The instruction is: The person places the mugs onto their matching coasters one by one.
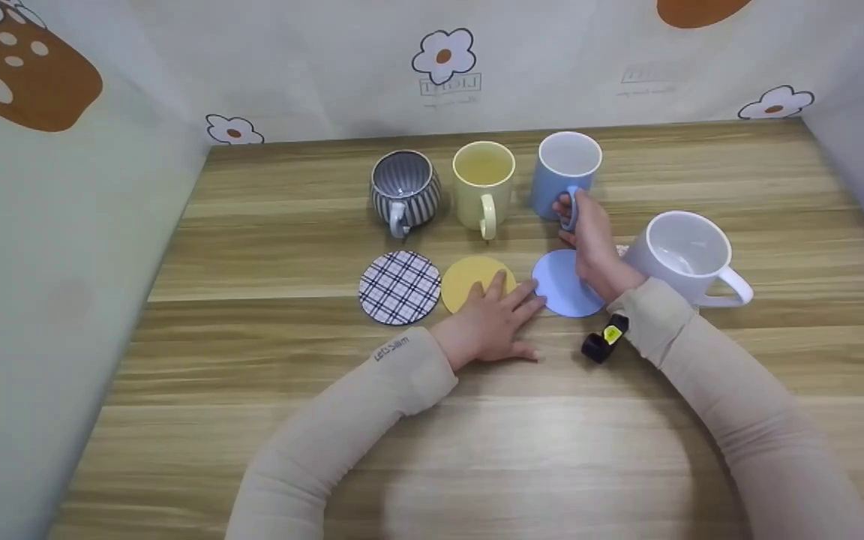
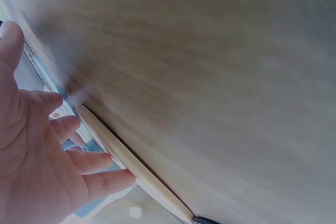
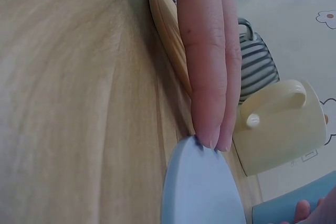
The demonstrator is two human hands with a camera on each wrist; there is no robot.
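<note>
My right hand (image 1: 595, 238) holds the handle of the light blue mug (image 1: 550, 180), which stands at the back of the table. Below that wrist lies a round light blue coaster (image 1: 561, 289), partly covered by the hand. Spread flat, my left hand (image 1: 493, 321) overlaps the front of the yellow coaster (image 1: 464, 279). In the right wrist view, two of its straight fingers (image 3: 206, 66) touch the edge of the blue coaster. A pale yellow mug (image 1: 483, 191) and a grey striped mug (image 1: 405, 191) stand behind the coasters, handles toward me.
A checked coaster (image 1: 400, 288) lies at the left end of the row. Beside my right forearm stands a large white mug (image 1: 676, 259), with a bit of patterned coaster showing at its base. A flower-printed sheet (image 1: 327, 75) hangs behind the wooden table (image 1: 267, 360).
</note>
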